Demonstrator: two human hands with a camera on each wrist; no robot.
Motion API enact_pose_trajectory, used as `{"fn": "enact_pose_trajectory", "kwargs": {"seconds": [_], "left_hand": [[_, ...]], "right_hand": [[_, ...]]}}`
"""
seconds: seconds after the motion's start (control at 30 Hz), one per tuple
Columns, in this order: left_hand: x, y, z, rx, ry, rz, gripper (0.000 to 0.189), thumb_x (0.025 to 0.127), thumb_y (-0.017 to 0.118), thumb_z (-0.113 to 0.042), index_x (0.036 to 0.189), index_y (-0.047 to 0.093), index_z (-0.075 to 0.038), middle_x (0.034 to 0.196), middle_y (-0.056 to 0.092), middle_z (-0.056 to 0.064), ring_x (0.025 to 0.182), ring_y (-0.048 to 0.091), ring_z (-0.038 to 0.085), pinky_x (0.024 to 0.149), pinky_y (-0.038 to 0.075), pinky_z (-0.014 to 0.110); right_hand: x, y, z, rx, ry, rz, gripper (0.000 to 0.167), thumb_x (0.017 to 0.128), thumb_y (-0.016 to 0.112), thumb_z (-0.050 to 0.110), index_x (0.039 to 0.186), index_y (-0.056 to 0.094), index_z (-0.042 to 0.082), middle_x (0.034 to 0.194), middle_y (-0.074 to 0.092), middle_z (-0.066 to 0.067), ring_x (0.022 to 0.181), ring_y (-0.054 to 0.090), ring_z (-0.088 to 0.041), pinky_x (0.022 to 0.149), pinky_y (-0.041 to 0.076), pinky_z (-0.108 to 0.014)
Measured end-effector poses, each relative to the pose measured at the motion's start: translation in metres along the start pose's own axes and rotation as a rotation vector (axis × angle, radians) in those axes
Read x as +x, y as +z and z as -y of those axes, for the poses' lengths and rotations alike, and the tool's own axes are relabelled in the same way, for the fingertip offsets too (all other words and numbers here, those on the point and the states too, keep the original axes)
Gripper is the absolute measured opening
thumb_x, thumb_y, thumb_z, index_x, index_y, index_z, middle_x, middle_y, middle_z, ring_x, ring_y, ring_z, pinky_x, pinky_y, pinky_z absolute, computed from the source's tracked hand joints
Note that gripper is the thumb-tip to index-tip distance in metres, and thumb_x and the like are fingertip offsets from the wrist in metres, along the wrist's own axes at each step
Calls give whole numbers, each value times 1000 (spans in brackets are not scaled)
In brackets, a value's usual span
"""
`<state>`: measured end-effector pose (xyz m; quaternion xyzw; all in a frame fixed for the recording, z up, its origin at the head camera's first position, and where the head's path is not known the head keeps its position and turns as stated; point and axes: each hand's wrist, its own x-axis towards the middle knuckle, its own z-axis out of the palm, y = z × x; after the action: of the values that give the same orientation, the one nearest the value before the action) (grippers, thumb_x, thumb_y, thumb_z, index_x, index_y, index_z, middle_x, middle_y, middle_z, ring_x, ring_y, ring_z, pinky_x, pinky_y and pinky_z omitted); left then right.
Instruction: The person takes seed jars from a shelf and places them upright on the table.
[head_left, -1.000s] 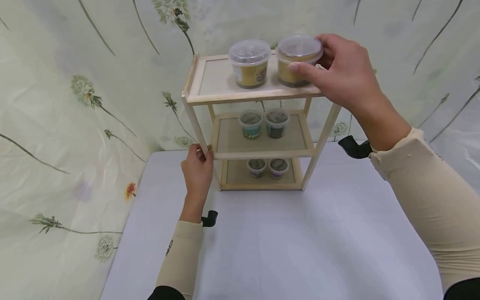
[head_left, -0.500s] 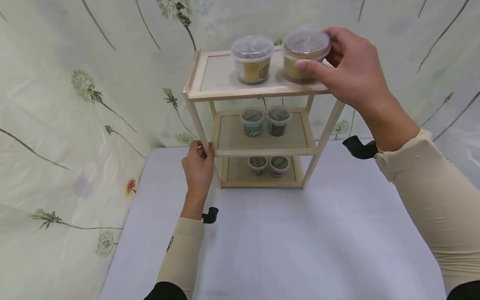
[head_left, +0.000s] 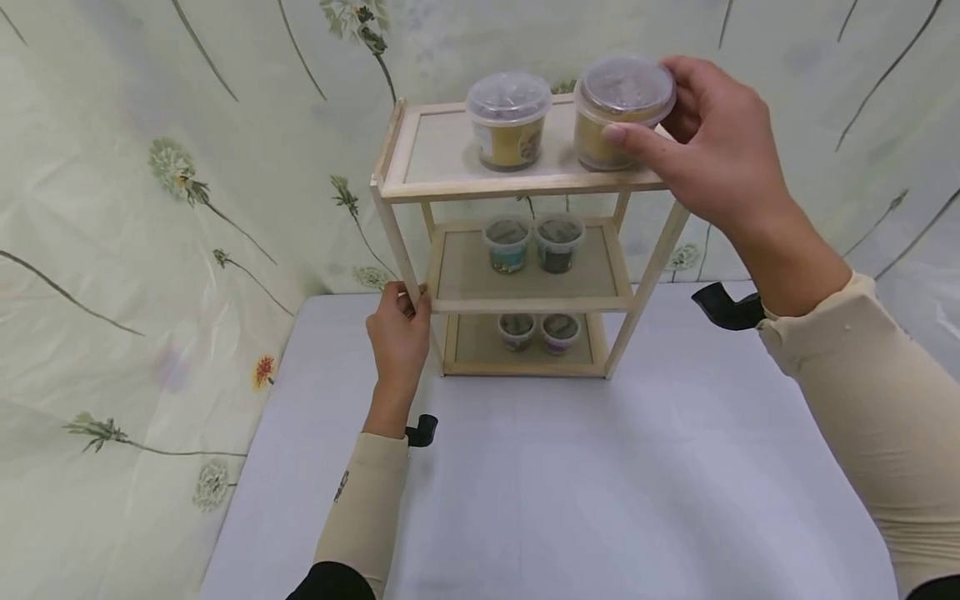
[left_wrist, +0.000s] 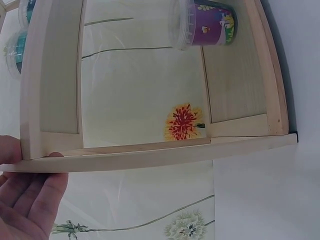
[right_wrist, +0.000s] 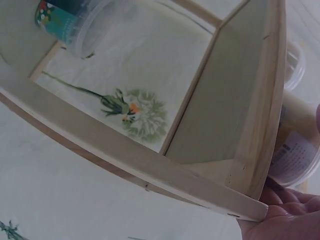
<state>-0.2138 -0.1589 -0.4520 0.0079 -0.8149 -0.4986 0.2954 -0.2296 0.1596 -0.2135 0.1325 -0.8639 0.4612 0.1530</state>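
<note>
A three-tier wooden rack (head_left: 525, 188) stands on the table. On its top shelf, my right hand (head_left: 727, 150) grips the right-hand lidded plastic tub (head_left: 628, 87), which has yellow contents, with the thumb across its front and fingers behind. A matching yellow tub (head_left: 510, 142) sits to its left, with a gap between them. Lower down, my left hand (head_left: 400, 337) pinches the rack's left front post near the middle shelf; the left wrist view has fingers (left_wrist: 47, 200) on one side of that post (left_wrist: 150, 160) and the thumb on the other.
Two smaller tubs, one teal (head_left: 507, 246) and one dark (head_left: 557, 246), share the middle shelf. Below, two small tubs (head_left: 559, 333) stand on the bottom shelf. A white cloth covers the table (head_left: 525, 483), and a flower-patterned sheet (head_left: 150, 275) hangs behind.
The right hand has slid its yellow tub rightward, widening the gap to the other yellow tub. The left hand keeps its hold on the post. The head view has shifted slightly.
</note>
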Motion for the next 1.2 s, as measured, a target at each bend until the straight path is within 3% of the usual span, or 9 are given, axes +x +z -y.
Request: {"fn": "enact_pose_trajectory", "kwargs": {"seconds": [0.53,0.97,1.2], "left_hand": [[0,0,0,15,-6,-6,19,101,69,-8,115,66,4,109,77,21,97,77,25,79,62,38],[0,4,-3,0,-2,6,20,102,68,-9,116,65,4,111,77,20,99,77,26,80,62,36],[-2,1,-4,20,-8,-10,20,101,69,-9,116,66,4,108,77,21,97,77,27,78,63,40]], "right_hand": [[-8,-5,-3,32,-33,-13,67,96,79,20,155,47,13,150,59,-7,131,60,-18,112,44,-28],[-16,-10,1,39,-21,-14,69,96,78,17,157,45,13,153,56,-7,137,56,-20,114,41,-30],[-19,-10,-2,78,-56,14,69,96,79,15,156,45,12,150,58,-9,136,57,-22,112,44,-31]]}}
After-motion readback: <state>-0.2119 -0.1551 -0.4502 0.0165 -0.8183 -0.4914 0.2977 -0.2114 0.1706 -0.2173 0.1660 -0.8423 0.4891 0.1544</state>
